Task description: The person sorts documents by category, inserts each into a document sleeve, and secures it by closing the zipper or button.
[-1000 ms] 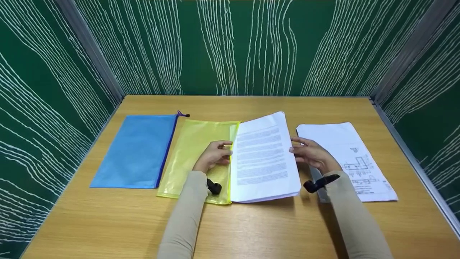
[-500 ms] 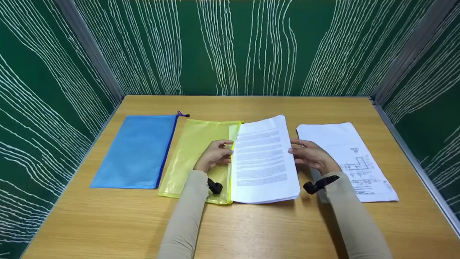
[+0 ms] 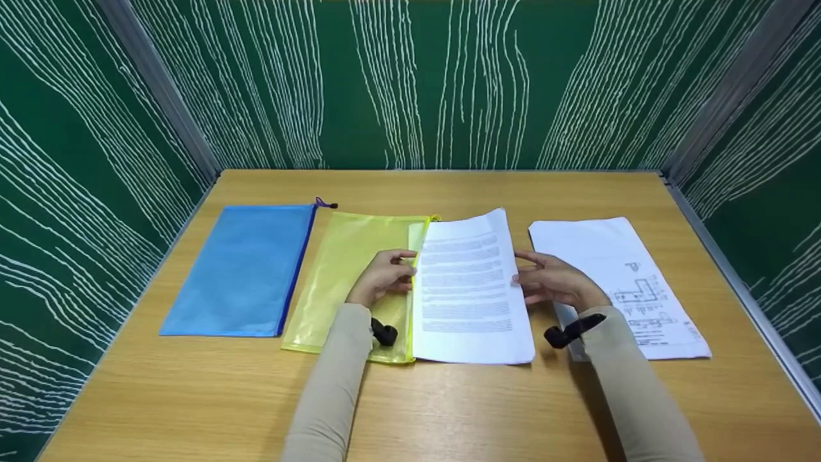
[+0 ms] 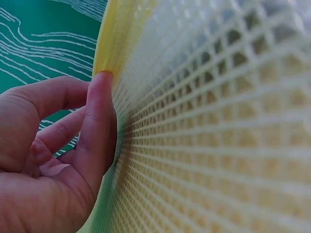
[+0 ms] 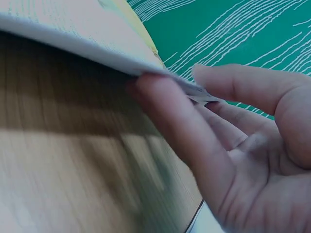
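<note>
Left hand (image 3: pixel 380 278) pinches yellow pouch (image 3: pixel 361 237), right hand (image 3: pixel 557 280) pinches printed stack (image 3: pixel 467 289), their long axes running near-to-far.

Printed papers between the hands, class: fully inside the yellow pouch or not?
Not fully: in the head view, the printed papers show mostly uncovered beyond the yellow pouch.

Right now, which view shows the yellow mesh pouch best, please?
The head view: most of the yellow mesh pouch is visible, though the left hand and sleeve partly cover it. The left wrist view shows only mesh and edge close up; the right wrist view, a yellow strip.
</note>
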